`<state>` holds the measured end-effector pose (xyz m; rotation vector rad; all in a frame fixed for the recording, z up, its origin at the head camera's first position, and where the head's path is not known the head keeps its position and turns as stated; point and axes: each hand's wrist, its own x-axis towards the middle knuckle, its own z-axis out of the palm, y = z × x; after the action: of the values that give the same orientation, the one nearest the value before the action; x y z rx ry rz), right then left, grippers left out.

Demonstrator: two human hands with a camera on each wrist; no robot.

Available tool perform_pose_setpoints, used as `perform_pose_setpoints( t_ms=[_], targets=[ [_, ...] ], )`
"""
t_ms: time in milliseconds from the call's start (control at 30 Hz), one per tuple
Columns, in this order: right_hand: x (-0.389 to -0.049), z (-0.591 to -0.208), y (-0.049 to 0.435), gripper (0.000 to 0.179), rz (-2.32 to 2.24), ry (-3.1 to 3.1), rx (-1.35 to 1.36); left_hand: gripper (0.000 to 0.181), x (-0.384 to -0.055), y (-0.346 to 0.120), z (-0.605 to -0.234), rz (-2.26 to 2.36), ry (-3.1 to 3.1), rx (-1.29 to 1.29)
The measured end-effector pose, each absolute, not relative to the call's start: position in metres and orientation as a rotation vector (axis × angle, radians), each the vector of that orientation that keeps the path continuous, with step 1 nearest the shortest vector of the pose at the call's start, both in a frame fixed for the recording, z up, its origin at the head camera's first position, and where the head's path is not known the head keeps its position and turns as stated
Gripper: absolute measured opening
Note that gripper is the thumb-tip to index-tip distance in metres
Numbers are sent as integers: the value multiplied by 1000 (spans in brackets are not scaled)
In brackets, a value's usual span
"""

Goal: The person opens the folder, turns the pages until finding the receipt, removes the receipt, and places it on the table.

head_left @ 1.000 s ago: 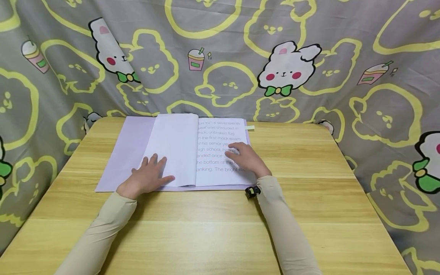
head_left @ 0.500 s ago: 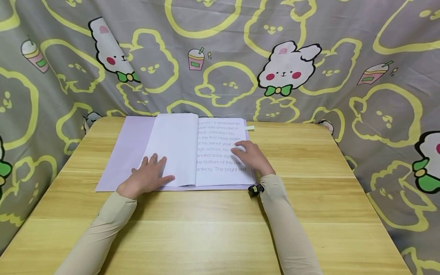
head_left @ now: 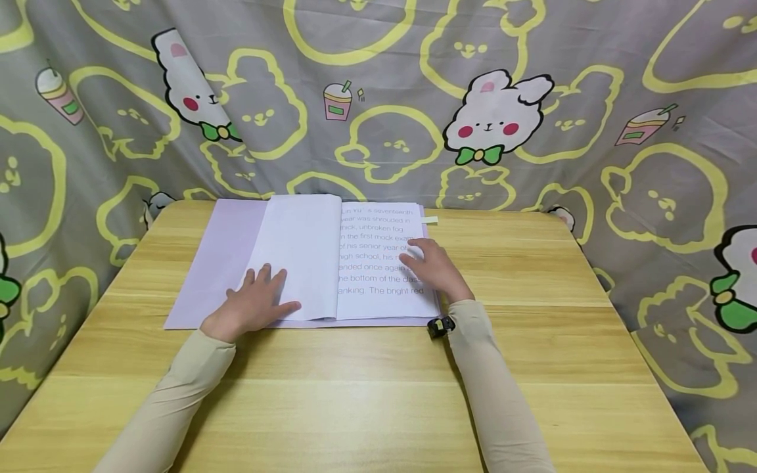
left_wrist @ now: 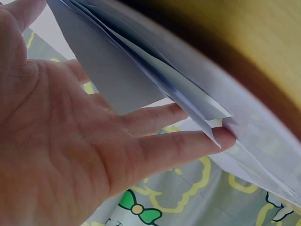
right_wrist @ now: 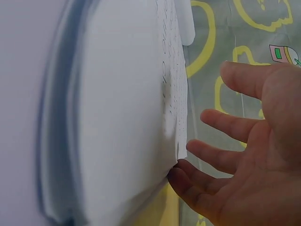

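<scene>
Gripping nothing, my left hand [head_left: 250,307] rests spread on the left page [head_left: 304,246], my right hand [head_left: 437,268] at the outer edge of the right page [head_left: 378,305].

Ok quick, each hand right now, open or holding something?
Left hand: open, resting on the blank page.
Right hand: open, at the printed page, gripping nothing.

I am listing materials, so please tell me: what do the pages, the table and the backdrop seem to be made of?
Pages: matte white, almost surely paper; thin sheets that bend at their edges.
Table: wood or wood-look laminate; yellowish grain, soft sheen.
Backdrop: grey printed cloth, perhaps synthetic; it hangs in soft folds with a faint sheen.
</scene>
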<state>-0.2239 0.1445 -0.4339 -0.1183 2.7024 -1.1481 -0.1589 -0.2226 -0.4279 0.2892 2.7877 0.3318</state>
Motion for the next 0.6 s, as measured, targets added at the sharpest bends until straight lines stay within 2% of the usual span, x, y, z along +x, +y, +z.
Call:
perform_pose_setpoints(
  t_ms=[600],
  targets=[
    [-222, -421, 145, 51, -1222, 2738, -210, 92, -158, -222, -426, 317, 2783, 291]
  ],
)
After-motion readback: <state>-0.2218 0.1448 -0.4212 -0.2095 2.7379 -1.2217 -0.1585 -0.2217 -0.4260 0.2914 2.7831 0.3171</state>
